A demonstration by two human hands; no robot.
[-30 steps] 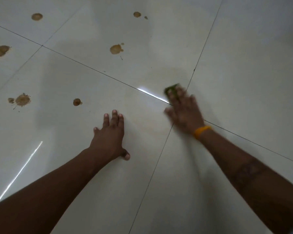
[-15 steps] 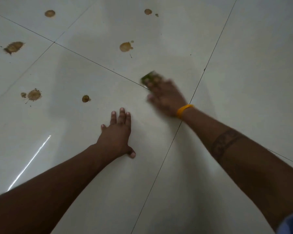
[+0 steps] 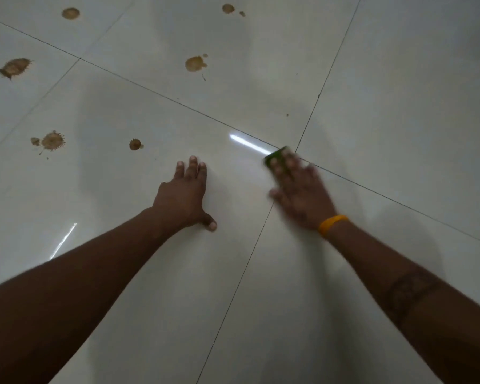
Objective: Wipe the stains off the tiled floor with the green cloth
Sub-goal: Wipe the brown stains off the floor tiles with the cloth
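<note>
One cloth [image 3: 277, 157], green and mostly hidden, lay pressed flat on the floor [image 3: 399, 106] beneath the right hand [image 3: 299, 194], just at the crossing of two grout lines, at about 2 o'clock from the frame's centre. Only its far edge showed past the fingertips [image 3: 281, 169]. The right hand was blurred, so its grip could not be read finely; it looked spread flat, palm down, pinning the cloth under the fingers, not curled round it. A yellow band [image 3: 331, 224] sat on that wrist.

Judging by how little of it showed and how flat it lay, the cloth was thin, soft and light. It would likely bunch or slip out if pushed from one corner, so an even press over its middle with flat fingers seemed the best hold. The glossy tile looked slick, which would let the cloth glide but also skid.

The left hand [image 3: 185, 194] rested at 9 o'clock from the right, apart from it, fingers together and palm down on the tile, holding nothing and seemingly propping the body.

Several brown stains remained, none touched by the cloth: a small one [image 3: 135, 144] at 11 o'clock from the left hand, a splattered one [image 3: 52, 140] further out at 10 o'clock, a larger blot [image 3: 195, 63] at 12 o'clock, and more [image 3: 14, 67] along the far edge. By my reckoning, most of the wiping was yet to do.
</note>
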